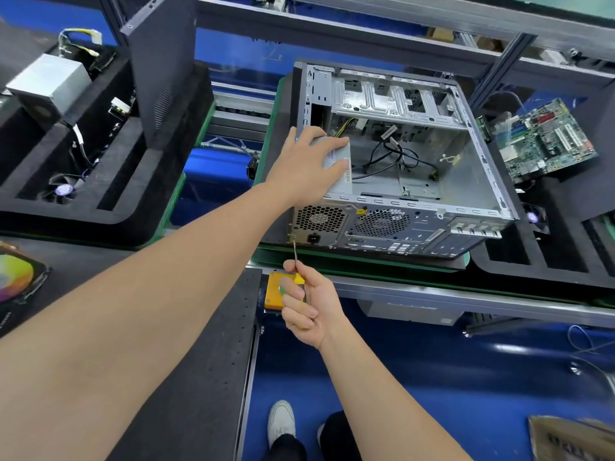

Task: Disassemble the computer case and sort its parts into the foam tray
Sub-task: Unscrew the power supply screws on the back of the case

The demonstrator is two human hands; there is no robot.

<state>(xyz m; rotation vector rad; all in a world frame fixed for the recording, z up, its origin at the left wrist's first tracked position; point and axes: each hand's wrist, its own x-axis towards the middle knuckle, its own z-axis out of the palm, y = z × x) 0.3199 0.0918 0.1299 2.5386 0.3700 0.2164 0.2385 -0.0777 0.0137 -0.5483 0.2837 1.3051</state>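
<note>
Left hand (303, 168) held PSU (341, 183) inside the case (422, 227), right hand (309, 307) gripped screwdriver (295, 251) at its rear screw (293, 237), prob. Tip slipping could've stripped it.

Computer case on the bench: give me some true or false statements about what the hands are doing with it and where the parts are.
1. The left hand holds the power supply inside the computer case. True.
2. The right hand holds a pair of pliers. False: it grips a screwdriver, whose tip is at the case's rear panel.
3. The motherboard is mounted in the case. False: the motherboard lies outside, to the right of the case.
4. The case's side is open and black cables show inside. True.
5. Both hands are inside the case. False: only the left is. The right is in front of the rear panel.
</note>
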